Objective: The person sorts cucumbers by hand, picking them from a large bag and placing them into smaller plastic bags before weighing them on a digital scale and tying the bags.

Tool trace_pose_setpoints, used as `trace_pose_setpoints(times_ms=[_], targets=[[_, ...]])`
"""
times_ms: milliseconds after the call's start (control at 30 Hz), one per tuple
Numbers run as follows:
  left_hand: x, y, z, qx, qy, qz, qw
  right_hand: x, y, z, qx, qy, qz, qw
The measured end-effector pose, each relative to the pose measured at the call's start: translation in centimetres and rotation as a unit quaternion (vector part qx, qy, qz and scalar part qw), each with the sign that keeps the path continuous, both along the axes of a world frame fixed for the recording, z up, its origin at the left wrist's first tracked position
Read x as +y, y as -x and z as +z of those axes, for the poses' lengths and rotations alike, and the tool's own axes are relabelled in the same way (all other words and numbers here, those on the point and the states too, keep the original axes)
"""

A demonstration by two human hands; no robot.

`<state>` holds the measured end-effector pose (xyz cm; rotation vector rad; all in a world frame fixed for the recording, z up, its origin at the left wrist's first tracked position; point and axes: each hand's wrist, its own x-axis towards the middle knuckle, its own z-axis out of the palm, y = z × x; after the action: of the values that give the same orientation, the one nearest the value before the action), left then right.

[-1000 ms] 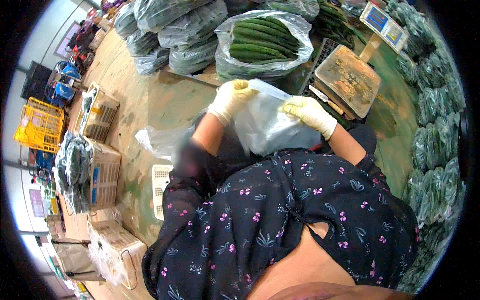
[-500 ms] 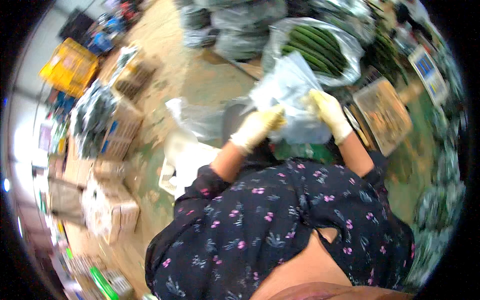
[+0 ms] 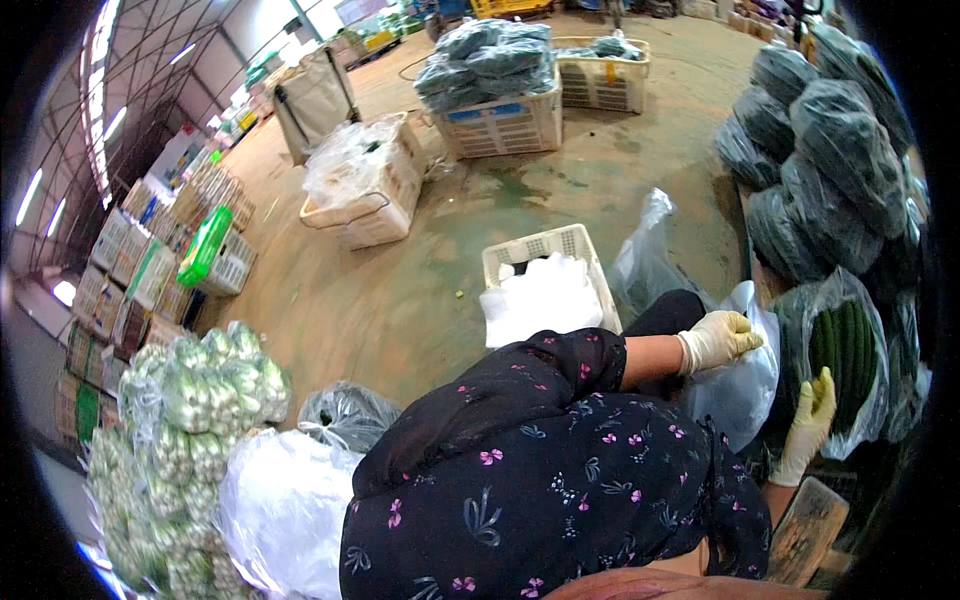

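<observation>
Left hand [image 3: 720, 342] pinches a thin plastic bag [image 3: 738, 395] by the lap; no load shows inside. Right hand [image 3: 811, 414] empty, fingers extended, beside the cucumbers [image 3: 843, 345]; contact hard to tell. Cucumber bag [image 3: 868, 425] packed, unclosed; stacked bags [image 3: 830, 145] filled.

- Black blouse [image 3: 560, 450], printed with pink flowers and pale sprigs
- Sheer black sleeve [image 3: 590, 358]
- Pale yellowish gloves [image 3: 712, 350] on left hand [image 3: 722, 341] and right hand [image 3: 808, 425]
- Dark trouser leg [image 3: 672, 312]
</observation>
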<state>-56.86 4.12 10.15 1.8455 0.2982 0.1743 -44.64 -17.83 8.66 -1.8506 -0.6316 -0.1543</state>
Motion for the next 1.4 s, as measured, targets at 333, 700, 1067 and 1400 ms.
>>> trace_pose_setpoints(times_ms=[333,700,1067,1400], targets=[[-1.4,-0.3,-1.0,-0.008,0.338,-0.013,0.941,6.4,5.5,2.7,0.215,0.015,0.313,0.925],[4.9,-0.2,4.2,-0.236,0.562,-0.099,0.787,-1.5,-8.0,-2.9,-0.196,0.161,-0.080,0.964],[6.3,-2.2,9.9,-0.135,-0.090,-0.185,0.969,-11.8,-0.1,1.7,-0.098,0.155,-0.012,0.983],[-1.3,-8.6,5.9,-0.013,-0.579,-0.245,0.778,-5.4,-0.9,0.8,-0.111,0.241,0.008,0.964]])
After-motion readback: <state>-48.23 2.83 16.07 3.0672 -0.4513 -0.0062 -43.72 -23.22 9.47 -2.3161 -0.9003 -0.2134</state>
